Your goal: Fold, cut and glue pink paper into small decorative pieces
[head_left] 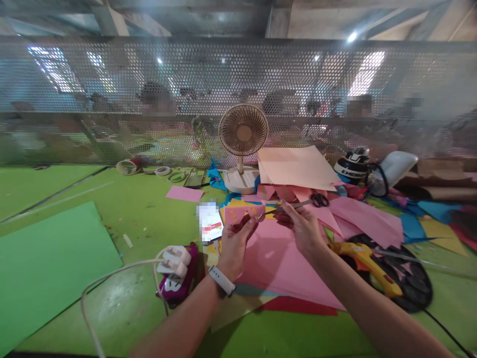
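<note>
My left hand (238, 243) pinches a small pink paper piece (236, 214) dotted with little yellow bits, held up above the stacked sheets. My right hand (300, 226) grips slim metal tweezers (271, 212), their tips at the right edge of the pink piece. Just beyond the right hand are the black handles of scissors (319, 200); their blades cannot be clearly made out. Beneath both hands lies a stack of pink paper (276, 263). A lit phone (210, 222) sits left of my left hand, with yellow paper (235, 203) behind the pink piece.
A purple power strip (179, 283) with white plugs and a cable lies left. On the right, a yellow glue gun (367, 263) rests by a black round mat (413, 278). A fan (243, 132) stands ahead, before a perforated metal screen (186, 64). Green card (55, 268) covers the left side.
</note>
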`<state>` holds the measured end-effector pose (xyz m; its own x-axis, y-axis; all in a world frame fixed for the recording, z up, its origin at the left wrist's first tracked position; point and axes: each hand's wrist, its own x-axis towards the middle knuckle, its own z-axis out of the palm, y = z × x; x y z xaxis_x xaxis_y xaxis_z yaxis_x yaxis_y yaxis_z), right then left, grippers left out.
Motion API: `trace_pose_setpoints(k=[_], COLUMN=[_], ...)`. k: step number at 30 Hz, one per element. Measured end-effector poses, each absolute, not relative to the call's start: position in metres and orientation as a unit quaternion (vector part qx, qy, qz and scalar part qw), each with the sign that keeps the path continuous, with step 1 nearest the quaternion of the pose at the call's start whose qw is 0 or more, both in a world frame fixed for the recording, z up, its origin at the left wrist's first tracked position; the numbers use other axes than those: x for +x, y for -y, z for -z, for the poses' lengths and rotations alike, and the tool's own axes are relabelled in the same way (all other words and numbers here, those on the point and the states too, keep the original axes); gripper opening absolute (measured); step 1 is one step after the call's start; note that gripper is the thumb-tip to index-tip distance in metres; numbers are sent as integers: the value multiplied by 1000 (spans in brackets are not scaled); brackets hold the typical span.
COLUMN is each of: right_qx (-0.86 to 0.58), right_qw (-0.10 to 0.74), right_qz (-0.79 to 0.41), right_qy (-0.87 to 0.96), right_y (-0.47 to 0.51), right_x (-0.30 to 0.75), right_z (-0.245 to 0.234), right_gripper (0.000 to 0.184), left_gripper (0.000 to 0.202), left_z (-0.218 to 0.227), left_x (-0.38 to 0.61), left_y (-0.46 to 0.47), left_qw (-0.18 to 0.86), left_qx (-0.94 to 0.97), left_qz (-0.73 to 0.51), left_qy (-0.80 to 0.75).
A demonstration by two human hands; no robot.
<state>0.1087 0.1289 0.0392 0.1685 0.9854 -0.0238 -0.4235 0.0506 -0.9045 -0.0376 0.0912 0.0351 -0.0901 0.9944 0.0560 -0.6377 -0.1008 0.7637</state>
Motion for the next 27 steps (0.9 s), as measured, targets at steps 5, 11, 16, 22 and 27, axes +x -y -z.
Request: trace_pose_setpoints(k=[5,11,16,22,27], right_qx=[-411,-421,-424,-440,-412], right_qw=[648,646,699,582,389], right_qz=[-546,-537,-432,-286,-298], right_qy=[335,341,381,621,768], right_y=[-126,-124,-128,-125,-121], right_x=[105,103,115,133,132], right_z=[-40,-42,-51,-69,-74], right_gripper=[30,29,20,21,25], left_gripper=[24,26,29,32,25], left_z=[-31,-27,-27,-34,-40], left_x=[-39,-41,-43,-41,-38], left_y=[-94,-97,-97,-91,-86], left_qw=[601,581,558,560,563], left_qx=[306,310,321,397,442], left_qz=[-669,-673,-682,-644,-623], left_qy=[-312,-336,-347,-337,-315])
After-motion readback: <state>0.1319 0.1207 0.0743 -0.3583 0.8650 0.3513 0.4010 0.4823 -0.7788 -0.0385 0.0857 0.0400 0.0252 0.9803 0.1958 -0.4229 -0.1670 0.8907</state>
